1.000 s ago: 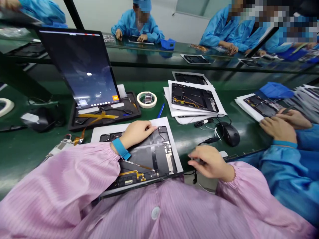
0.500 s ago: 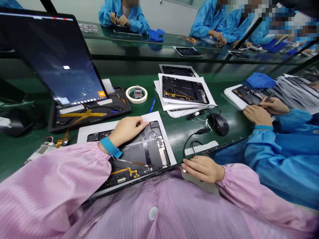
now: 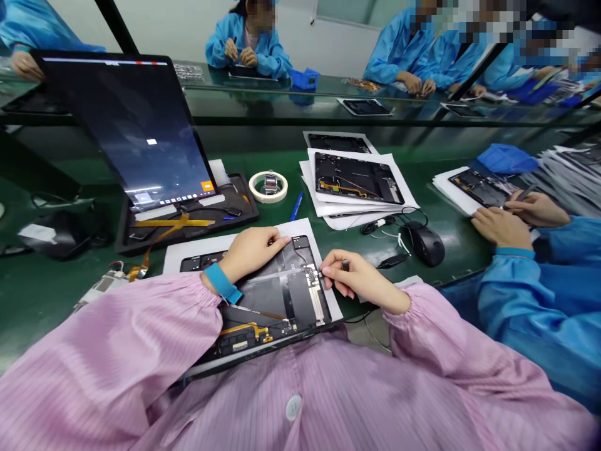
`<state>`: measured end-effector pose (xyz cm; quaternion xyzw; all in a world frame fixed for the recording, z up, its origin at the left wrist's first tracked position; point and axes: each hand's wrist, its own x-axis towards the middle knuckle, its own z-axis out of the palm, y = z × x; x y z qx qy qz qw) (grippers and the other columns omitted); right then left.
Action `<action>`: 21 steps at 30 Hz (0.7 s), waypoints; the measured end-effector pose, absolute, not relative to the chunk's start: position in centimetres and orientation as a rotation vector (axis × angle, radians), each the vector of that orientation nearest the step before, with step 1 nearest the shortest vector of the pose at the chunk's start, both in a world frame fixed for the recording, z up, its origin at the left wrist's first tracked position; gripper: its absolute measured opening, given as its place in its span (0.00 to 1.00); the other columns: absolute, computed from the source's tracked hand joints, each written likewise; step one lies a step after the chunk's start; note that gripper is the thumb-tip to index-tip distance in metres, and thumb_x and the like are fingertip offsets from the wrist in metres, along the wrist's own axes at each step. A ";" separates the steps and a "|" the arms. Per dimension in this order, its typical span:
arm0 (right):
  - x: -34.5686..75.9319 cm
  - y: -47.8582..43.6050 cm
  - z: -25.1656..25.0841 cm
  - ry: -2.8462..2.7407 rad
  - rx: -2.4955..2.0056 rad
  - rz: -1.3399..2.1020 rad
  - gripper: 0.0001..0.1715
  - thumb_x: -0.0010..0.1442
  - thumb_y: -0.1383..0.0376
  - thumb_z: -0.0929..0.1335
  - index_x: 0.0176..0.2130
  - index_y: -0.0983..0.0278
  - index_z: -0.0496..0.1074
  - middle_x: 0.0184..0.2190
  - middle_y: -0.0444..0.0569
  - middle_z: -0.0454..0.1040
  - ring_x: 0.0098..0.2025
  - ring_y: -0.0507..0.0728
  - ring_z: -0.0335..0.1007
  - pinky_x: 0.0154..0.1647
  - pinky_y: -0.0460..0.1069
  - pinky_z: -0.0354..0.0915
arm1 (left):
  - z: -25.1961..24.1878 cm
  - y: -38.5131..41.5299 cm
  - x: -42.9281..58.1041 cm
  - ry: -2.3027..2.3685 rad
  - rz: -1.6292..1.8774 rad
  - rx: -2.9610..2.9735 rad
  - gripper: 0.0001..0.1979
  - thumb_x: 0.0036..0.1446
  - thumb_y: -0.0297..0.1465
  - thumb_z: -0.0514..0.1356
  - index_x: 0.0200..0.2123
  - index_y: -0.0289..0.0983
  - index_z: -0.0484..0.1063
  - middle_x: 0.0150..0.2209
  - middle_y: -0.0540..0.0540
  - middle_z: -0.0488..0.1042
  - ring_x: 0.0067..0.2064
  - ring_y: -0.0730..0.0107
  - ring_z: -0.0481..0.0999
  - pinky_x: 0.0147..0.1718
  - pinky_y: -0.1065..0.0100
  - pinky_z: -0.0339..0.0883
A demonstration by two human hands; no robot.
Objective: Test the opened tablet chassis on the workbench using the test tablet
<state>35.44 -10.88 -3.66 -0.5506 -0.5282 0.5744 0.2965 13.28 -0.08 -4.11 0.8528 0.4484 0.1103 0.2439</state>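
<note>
An opened tablet (image 3: 263, 297) with bare boards and ribbon cables lies on white paper (image 3: 331, 300) at the table's front edge. My left hand (image 3: 253, 250) rests across its upper part, thumb stretched out to the right; its other fingers are partly hidden. At the tablet's right edge, my right hand (image 3: 361, 279) has its fingertips pinched together, touching or nearly touching the side. A black cable (image 3: 360, 317) shows below that hand and seems to lead into the grip, though the plug end is hidden by my fingers.
A lit screen (image 3: 141, 138) leans in a black tray (image 3: 244, 216) behind the tablet. Nearby are a tape roll (image 3: 256, 193), a blue pen (image 3: 297, 207), stacked tablets (image 3: 359, 178) and a mouse (image 3: 425, 243). A co-worker's hands (image 3: 504, 225) work at the right.
My right hand has risen from the table's front edge to the tablet's right side, bringing the cable end with it. My left hand stays on the tablet; the camera view has shifted slightly.
</note>
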 end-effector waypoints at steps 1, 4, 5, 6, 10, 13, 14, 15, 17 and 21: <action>35.5 -10.9 -3.6 -1.381 -1.454 1.539 0.15 0.59 0.55 0.67 0.34 0.65 0.64 0.24 0.43 0.72 0.15 0.44 0.57 0.11 0.39 0.54 | -4.1 -0.1 13.3 1.228 0.304 2.330 0.22 0.60 0.47 0.49 0.24 0.37 0.68 0.25 0.48 0.72 0.28 0.68 0.68 0.25 0.69 0.48; 35.4 -10.9 -3.4 -1.327 -1.445 1.546 0.17 0.58 0.54 0.68 0.34 0.65 0.64 0.23 0.42 0.72 0.15 0.44 0.56 0.12 0.39 0.54 | -4.3 0.0 13.2 1.228 0.302 2.326 0.22 0.60 0.47 0.49 0.24 0.37 0.68 0.25 0.48 0.72 0.28 0.68 0.68 0.25 0.69 0.48; 35.3 -10.8 -3.3 -1.319 -1.445 1.556 0.18 0.58 0.54 0.68 0.33 0.66 0.64 0.23 0.42 0.72 0.15 0.44 0.56 0.12 0.39 0.54 | -4.3 0.0 13.2 1.228 0.302 2.322 0.22 0.60 0.47 0.49 0.24 0.38 0.68 0.25 0.48 0.72 0.28 0.68 0.68 0.25 0.69 0.48; 35.3 -10.7 -3.3 -1.313 -1.443 1.572 0.18 0.58 0.53 0.69 0.33 0.66 0.64 0.23 0.42 0.72 0.15 0.44 0.56 0.12 0.39 0.53 | -4.4 0.0 13.2 1.228 0.304 2.316 0.22 0.60 0.48 0.49 0.24 0.38 0.68 0.26 0.48 0.73 0.28 0.68 0.68 0.25 0.69 0.48; 35.2 -10.5 -3.5 -1.302 -1.433 1.600 0.18 0.58 0.54 0.68 0.33 0.65 0.63 0.24 0.43 0.72 0.15 0.44 0.55 0.12 0.39 0.52 | -4.3 0.0 13.4 1.210 0.334 2.308 0.22 0.60 0.47 0.50 0.25 0.38 0.68 0.27 0.48 0.73 0.28 0.68 0.68 0.26 0.69 0.49; 34.9 -10.8 -3.5 -1.368 -1.524 1.567 0.14 0.61 0.57 0.65 0.33 0.64 0.61 0.23 0.42 0.71 0.15 0.45 0.53 0.13 0.40 0.51 | -4.1 -0.3 13.5 1.203 0.354 2.285 0.21 0.60 0.47 0.50 0.24 0.38 0.67 0.26 0.48 0.73 0.28 0.68 0.68 0.27 0.69 0.49; 34.7 -11.0 -3.4 -1.438 -1.581 1.517 0.11 0.63 0.59 0.64 0.33 0.64 0.60 0.22 0.41 0.71 0.15 0.46 0.54 0.14 0.41 0.52 | -4.1 -0.4 13.5 1.208 0.350 2.270 0.21 0.60 0.46 0.50 0.23 0.38 0.67 0.25 0.48 0.73 0.28 0.68 0.68 0.27 0.69 0.49; 34.4 -11.2 -3.4 -1.551 -1.651 1.405 0.08 0.64 0.62 0.63 0.34 0.64 0.61 0.23 0.42 0.71 0.17 0.47 0.56 0.17 0.42 0.54 | -4.3 -0.5 13.6 1.223 0.343 2.255 0.22 0.60 0.46 0.50 0.23 0.38 0.66 0.25 0.48 0.73 0.28 0.67 0.68 0.27 0.69 0.49; 33.7 -11.9 -3.3 -1.856 -1.825 0.962 0.04 0.64 0.67 0.62 0.35 0.65 0.64 0.26 0.45 0.72 0.25 0.51 0.64 0.26 0.45 0.60 | -4.6 -0.4 13.8 1.229 0.338 2.252 0.22 0.60 0.47 0.50 0.22 0.38 0.65 0.25 0.48 0.72 0.28 0.67 0.69 0.27 0.69 0.49; 31.9 -13.4 -3.4 -2.235 -2.053 0.126 0.04 0.62 0.70 0.63 0.38 0.66 0.67 0.33 0.53 0.72 0.39 0.62 0.65 0.38 0.53 0.59 | -5.0 -0.3 14.0 1.212 0.355 2.256 0.22 0.60 0.46 0.49 0.22 0.38 0.64 0.25 0.48 0.72 0.29 0.66 0.69 0.28 0.69 0.49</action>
